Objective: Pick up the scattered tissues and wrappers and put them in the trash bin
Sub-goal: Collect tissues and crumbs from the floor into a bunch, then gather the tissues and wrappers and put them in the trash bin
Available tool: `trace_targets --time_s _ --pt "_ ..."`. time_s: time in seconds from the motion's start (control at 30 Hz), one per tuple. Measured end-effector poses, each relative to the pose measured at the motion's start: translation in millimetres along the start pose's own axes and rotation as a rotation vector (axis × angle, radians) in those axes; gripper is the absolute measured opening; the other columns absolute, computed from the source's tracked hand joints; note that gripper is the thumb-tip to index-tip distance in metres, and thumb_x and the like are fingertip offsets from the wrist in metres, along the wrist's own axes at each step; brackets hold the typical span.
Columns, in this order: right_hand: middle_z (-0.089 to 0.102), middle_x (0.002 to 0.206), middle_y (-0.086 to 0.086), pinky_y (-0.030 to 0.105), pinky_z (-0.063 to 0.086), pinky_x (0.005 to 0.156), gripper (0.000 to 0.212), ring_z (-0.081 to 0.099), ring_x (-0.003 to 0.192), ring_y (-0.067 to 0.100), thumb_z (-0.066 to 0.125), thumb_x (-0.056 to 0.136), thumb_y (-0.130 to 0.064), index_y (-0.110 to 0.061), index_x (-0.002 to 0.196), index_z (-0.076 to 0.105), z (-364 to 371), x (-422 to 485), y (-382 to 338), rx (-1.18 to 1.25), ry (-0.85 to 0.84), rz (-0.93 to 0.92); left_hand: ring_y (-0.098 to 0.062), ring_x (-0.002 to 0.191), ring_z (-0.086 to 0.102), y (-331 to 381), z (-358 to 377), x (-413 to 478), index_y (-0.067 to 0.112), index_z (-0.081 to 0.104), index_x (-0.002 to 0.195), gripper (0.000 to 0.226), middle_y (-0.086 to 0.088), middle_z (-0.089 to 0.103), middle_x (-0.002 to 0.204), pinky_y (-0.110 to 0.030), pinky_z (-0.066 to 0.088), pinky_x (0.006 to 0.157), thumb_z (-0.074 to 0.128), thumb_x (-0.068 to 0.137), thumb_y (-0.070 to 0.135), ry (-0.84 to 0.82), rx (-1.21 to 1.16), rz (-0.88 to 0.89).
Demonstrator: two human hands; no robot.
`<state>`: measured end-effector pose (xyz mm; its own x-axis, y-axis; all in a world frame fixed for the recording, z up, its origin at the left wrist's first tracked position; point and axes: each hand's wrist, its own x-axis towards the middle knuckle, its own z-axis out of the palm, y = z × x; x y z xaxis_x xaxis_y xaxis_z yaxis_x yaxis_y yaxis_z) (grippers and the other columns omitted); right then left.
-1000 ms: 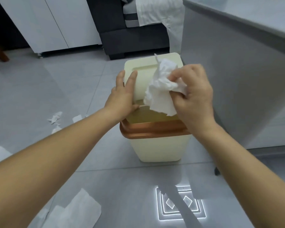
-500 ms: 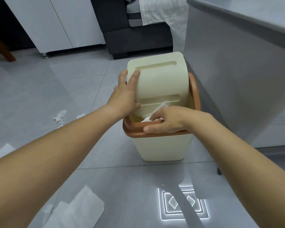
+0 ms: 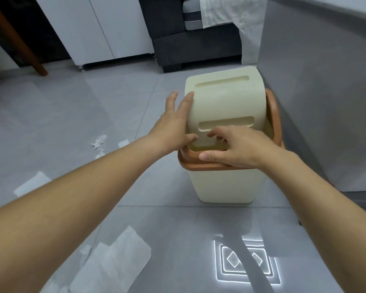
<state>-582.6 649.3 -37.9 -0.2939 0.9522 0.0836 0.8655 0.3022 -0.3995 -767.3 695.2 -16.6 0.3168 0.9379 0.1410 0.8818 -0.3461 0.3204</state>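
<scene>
right, both hands at the trash bin (image 3: 224, 187). left hand (image 3: 173, 125) is spread flat against the side of the swing lid (image 3: 224, 98), thumb under its near edge, propping it tilted open so the slot is clear. right hand (image 3: 237, 149) sits loosely curled on the orange rim (image 3: 186, 163), fingers dipping into the opening, thumb along the rim; nothing visibly held in it. no tissue visible in the gap. bin stands on the floor just beside a grey cabinet side (image 3: 325, 92). plenty left: flat tissue (image 3: 114, 263) near the left forearm, another sheet (image 3: 32, 183) further left, torn scraps (image 3: 98, 142) beyond. no wrappers that i can make out. judgement: drop step about done, floor pickup next.
</scene>
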Motion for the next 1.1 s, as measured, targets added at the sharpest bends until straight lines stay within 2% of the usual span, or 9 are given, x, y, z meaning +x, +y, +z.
trace_targets --time_s 0.1,0.13,0.27,0.4,0.6,0.73,0.9,1.0,1.1 --pt "0.066 0.094 -0.003 0.035 0.045 0.063 0.087 0.057 0.083 0.019 0.018 0.052 -0.095 -0.028 0.089 0.059 2 3 -3 -0.158 -0.168 0.050 -0.034 0.127 0.042 -11 -2 -15 0.039 0.003 0.145 0.101 0.005 -0.011 0.155 -0.037 0.045 0.095 0.075 0.073 0.041 0.023 -0.029 0.005" --pt "0.066 0.089 -0.004 0.034 0.046 0.061 0.087 0.057 0.078 0.017 0.018 0.051 -0.095 -0.027 0.085 0.059 2 4 -6 -0.159 -0.162 0.051 -0.034 0.128 0.042 -15 -4 -21 0.039 0.003 0.145 0.102 0.005 -0.011 0.155 -0.036 0.044 0.094 0.075 0.072 0.044 0.030 -0.020 0.003" --pt "0.068 0.097 -0.007 0.036 0.051 0.071 0.091 0.060 0.089 0.018 0.026 0.055 -0.092 -0.027 0.108 0.060 1 0 -26 -0.080 0.093 -0.034 -0.030 0.129 0.041 -40 -16 -54 0.038 0.002 0.145 0.102 0.005 -0.011 0.156 -0.033 0.043 0.091 0.073 0.072 0.048 0.047 -0.015 -0.008" --pt "0.066 0.103 0.007 0.040 0.045 0.074 0.066 0.059 0.095 0.032 0.035 0.076 -0.073 -0.022 0.106 0.063 7 1 -61 -0.145 0.341 -0.142 -0.025 0.126 0.044 -93 -28 -107 0.042 0.003 0.145 0.100 0.005 -0.010 0.155 -0.026 0.033 0.091 0.073 0.073 0.046 0.036 -0.054 -0.103" --pt "0.061 0.105 0.018 0.051 0.047 0.077 0.044 0.055 0.095 0.041 0.042 0.083 -0.060 -0.024 0.101 0.060 15 2 -81 -0.191 0.419 -0.095 -0.029 0.127 0.044 -184 -46 -212 0.038 0.002 0.146 0.101 0.002 -0.010 0.155 -0.032 0.037 0.094 0.073 0.074 0.045 -0.104 0.032 -0.274" --pt "0.056 0.094 0.013 0.058 0.047 0.079 0.037 0.052 0.087 0.038 0.040 0.077 -0.060 -0.028 0.094 0.050 38 3 -118 -0.388 0.207 -0.078 -0.035 0.125 0.045 -227 -52 -264 0.036 -0.001 0.146 0.102 -0.003 -0.012 0.155 -0.036 0.038 0.100 0.071 0.075 0.046 -0.196 0.042 -0.323" --pt "0.057 0.113 0.015 0.054 0.045 0.088 0.049 0.055 0.100 0.040 0.050 0.078 -0.061 -0.027 0.113 0.052 95 -20 -194 -0.313 0.052 -0.315 -0.034 0.125 0.044 -252 -25 -312 0.033 -0.003 0.147 0.102 -0.004 -0.014 0.155 -0.031 0.036 0.097 0.070 0.077 0.044 -0.265 -0.045 -0.348" --pt "0.054 0.122 0.016 0.051 0.045 0.091 0.054 0.054 0.106 0.039 0.057 0.075 -0.051 -0.021 0.120 0.054 136 -42 -239 -0.302 -0.241 -0.388 -0.033 0.124 0.044 -258 2 -354 0.032 -0.003 0.147 0.103 -0.004 -0.014 0.155 -0.032 0.039 0.095 0.071 0.077 0.041 -0.344 -0.087 -0.317" --pt "0.042 0.136 0.005 0.038 0.044 0.095 0.060 0.049 0.117 0.028 0.056 0.080 -0.052 -0.028 0.132 0.040 178 -71 -263 -0.445 -0.567 -0.567 -0.032 0.129 0.037 -262 27 -400 0.033 -0.002 0.147 0.102 -0.002 -0.015 0.155 -0.036 0.043 0.096 0.071 0.077 0.040 -0.449 -0.078 -0.306"
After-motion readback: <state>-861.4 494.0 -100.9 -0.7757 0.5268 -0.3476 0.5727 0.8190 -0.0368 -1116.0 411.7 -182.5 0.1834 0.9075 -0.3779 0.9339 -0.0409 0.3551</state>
